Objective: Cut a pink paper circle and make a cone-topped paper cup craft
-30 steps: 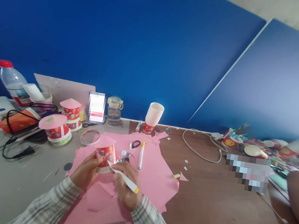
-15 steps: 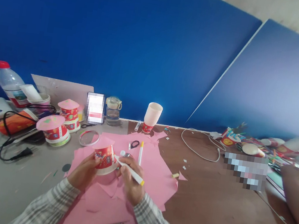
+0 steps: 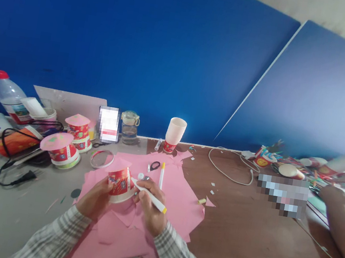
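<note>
My left hand (image 3: 96, 198) is closed around an upturned red printed paper cup (image 3: 121, 182) with a pink paper cap, held just above the pink paper sheets (image 3: 176, 204). My right hand (image 3: 150, 209) grips a white marker with a yellow end (image 3: 150, 196), its tip touching the cup's side. Both sleeves are grey plaid.
Small scissors (image 3: 154, 166), another marker (image 3: 161, 175), a tape ring (image 3: 102, 158), finished pink-topped cups (image 3: 60, 149), a water bottle (image 3: 7, 94), a jar (image 3: 128, 127), stacked cups (image 3: 174, 134) and cables (image 3: 12, 165) surround me. Another person's arm (image 3: 342, 225) lies at the right among craft clutter.
My right hand swung the marker from below the cup up against its side. The view shifted slightly; the other person's arm moved a little at the right.
</note>
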Available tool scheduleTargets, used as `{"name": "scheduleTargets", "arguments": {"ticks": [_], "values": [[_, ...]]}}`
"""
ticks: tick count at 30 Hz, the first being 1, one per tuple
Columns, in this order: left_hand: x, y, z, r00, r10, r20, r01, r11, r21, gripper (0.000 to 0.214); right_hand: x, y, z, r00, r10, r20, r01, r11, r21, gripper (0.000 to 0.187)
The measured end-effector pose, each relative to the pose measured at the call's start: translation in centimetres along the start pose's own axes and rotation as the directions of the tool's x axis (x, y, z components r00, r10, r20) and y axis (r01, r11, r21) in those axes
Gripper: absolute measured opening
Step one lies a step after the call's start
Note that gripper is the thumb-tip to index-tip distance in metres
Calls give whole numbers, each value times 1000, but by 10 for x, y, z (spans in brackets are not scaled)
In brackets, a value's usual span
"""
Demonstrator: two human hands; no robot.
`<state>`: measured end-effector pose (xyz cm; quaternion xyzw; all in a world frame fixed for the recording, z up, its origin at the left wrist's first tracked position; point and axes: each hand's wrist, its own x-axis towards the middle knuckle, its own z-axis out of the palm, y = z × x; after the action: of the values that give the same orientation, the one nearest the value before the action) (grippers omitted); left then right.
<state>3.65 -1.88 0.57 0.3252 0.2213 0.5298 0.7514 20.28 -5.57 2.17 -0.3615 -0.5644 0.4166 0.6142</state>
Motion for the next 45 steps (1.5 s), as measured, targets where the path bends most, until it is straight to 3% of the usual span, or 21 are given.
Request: {"name": "scheduleTargets", "arguments": {"ticks": [18, 24, 30, 38, 41, 45], "values": [[-2, 2, 5, 999, -39, 36, 38, 999, 13, 36, 1, 0, -2, 1000, -25, 4, 25, 999, -23, 20], [-1, 1, 2, 1000, -5, -30, 5, 1000, 1, 31, -1, -3, -1, 999, -21, 38, 23, 999, -48, 20], [1, 4, 4, 988, 30, -151, -31, 999, -8, 31, -9, -1, 3, 990, -81, 116, 107, 965, -240, 19], [3, 4, 1, 979, 36, -200, -33, 999, 19, 29, -13, -1, 7, 968, -162, 193, 213, 934, -287, 20], [3, 3, 1, 984, 25, -177, -26, 1000, -7, 30, -10, -1, 5, 976, -141, 165, 181, 948, -260, 20], [2, 2, 0, 988, 29, -150, -36, 998, -45, 30, -5, -2, 1, 996, -71, 45, 77, 983, -167, 19]]}}
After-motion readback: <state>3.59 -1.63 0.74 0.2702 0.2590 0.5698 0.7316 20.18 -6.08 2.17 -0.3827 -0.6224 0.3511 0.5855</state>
